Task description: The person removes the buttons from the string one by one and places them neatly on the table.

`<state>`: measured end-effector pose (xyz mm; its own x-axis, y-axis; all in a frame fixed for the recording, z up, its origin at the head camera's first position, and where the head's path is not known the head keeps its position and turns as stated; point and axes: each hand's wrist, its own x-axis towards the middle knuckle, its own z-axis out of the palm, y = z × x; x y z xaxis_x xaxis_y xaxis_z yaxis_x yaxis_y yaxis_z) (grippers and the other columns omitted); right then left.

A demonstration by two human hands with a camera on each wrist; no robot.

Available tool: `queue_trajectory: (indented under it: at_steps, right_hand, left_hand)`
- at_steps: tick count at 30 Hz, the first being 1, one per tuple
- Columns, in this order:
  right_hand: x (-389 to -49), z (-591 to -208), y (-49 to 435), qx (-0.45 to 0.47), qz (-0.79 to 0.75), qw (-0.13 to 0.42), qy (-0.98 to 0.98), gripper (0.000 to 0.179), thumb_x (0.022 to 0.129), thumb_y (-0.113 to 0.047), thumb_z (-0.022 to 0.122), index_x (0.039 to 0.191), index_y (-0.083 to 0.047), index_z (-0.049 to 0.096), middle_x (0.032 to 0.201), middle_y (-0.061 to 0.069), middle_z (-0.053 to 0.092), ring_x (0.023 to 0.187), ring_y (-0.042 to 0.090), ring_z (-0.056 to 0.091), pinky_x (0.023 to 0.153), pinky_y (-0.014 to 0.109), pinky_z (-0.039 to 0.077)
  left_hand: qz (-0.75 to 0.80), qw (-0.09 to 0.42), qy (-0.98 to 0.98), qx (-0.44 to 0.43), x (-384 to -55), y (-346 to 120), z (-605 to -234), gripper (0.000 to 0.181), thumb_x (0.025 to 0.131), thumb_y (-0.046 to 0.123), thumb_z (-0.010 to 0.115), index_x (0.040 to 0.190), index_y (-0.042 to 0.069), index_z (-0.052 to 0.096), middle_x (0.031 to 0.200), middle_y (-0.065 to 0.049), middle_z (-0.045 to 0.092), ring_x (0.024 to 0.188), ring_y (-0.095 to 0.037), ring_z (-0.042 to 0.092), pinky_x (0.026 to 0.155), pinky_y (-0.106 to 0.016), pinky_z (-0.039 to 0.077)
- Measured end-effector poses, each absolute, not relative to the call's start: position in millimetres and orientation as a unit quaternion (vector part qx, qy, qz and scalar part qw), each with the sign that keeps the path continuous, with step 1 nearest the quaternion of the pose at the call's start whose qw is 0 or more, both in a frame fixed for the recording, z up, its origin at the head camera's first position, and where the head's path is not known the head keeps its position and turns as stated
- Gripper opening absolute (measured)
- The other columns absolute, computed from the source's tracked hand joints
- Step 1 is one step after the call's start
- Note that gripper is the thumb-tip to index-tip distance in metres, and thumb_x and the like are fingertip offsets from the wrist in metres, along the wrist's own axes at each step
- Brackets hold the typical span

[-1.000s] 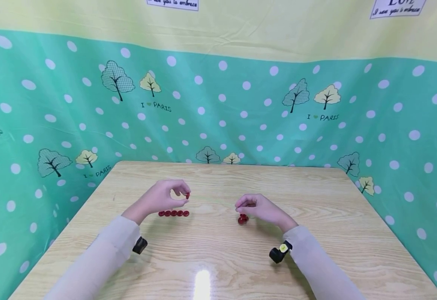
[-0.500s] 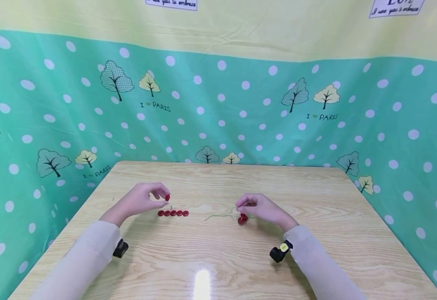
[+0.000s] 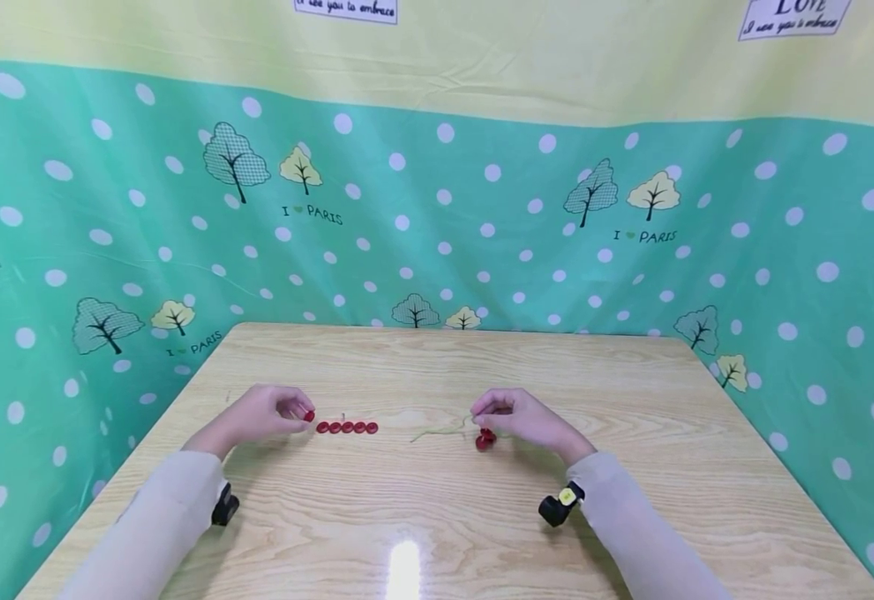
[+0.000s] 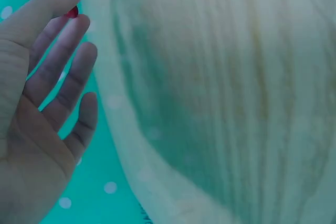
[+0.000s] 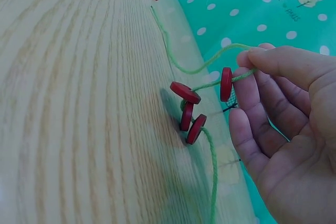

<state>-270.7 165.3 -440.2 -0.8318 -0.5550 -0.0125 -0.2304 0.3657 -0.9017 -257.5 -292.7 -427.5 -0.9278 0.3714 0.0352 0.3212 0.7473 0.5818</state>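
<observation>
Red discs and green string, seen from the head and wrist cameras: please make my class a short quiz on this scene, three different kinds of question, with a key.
1. Count: how many discs make up the row of red discs on the table?
2. Short answer: which hand pinches a single disc?
3. True or false: the right hand pinches the green string.

Key:
1. Five.
2. The left hand.
3. True; the right wrist view shows it between thumb and fingers.
</observation>
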Motion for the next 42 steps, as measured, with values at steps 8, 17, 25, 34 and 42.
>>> queue_trajectory:
  at_steps: [8, 17, 25, 34, 42]
  right_hand:
    - [-268, -439, 163, -0.242, -0.51, 0.156, 0.811, 0.027, 0.097, -0.023, 0.069, 0.114, -0.002, 0.068, 0.105, 0.008, 0.069, 0.097, 0.021, 0.063, 0.088, 0.039, 0.051]
    - [-266, -437, 162, -0.241, -0.51, 0.152, 0.812, 0.027, 0.097, -0.019, 0.068, 0.115, 0.001, 0.067, 0.104, 0.008, 0.069, 0.096, 0.021, 0.063, 0.087, 0.041, 0.05]
    - [-269, -440, 163, -0.24, -0.513, 0.155, 0.809, 0.028, 0.096, -0.022, 0.07, 0.115, -0.001, 0.068, 0.103, 0.007, 0.068, 0.097, 0.022, 0.063, 0.088, 0.041, 0.05]
    - [-269, -440, 164, -0.245, -0.508, 0.153, 0.811, 0.028, 0.097, -0.024, 0.07, 0.114, -0.002, 0.068, 0.102, 0.005, 0.068, 0.097, 0.021, 0.063, 0.086, 0.038, 0.051]
    - [-269, -439, 165, -0.243, -0.506, 0.153, 0.814, 0.032, 0.096, -0.026, 0.07, 0.116, -0.001, 0.068, 0.103, 0.003, 0.069, 0.098, 0.021, 0.063, 0.085, 0.034, 0.051]
  left_hand:
    - [0.3, 0.074, 0.936, 0.168, -255, -295, -438, 0.022, 0.084, 0.025, 0.083, 0.101, 0.014, 0.074, 0.088, 0.006, 0.068, 0.084, -0.013, 0.063, 0.078, -0.032, 0.053]
    - [0.302, 0.079, 0.935, 0.167, -257, -298, -440, 0.022, 0.085, 0.023, 0.082, 0.102, 0.012, 0.075, 0.091, 0.005, 0.069, 0.086, -0.014, 0.063, 0.08, -0.034, 0.053]
    - [0.296, 0.088, 0.938, 0.156, -258, -296, -441, 0.025, 0.086, 0.022, 0.081, 0.107, 0.012, 0.076, 0.097, 0.004, 0.069, 0.09, -0.015, 0.062, 0.085, -0.039, 0.052]
    - [0.297, 0.09, 0.938, 0.158, -261, -296, -442, 0.027, 0.086, 0.023, 0.081, 0.11, 0.01, 0.075, 0.098, 0.004, 0.07, 0.091, -0.015, 0.063, 0.087, -0.04, 0.052]
    - [0.294, 0.071, 0.938, 0.167, -263, -290, -438, 0.03, 0.084, 0.023, 0.083, 0.109, 0.01, 0.074, 0.095, 0.004, 0.07, 0.089, -0.014, 0.063, 0.084, -0.037, 0.053]
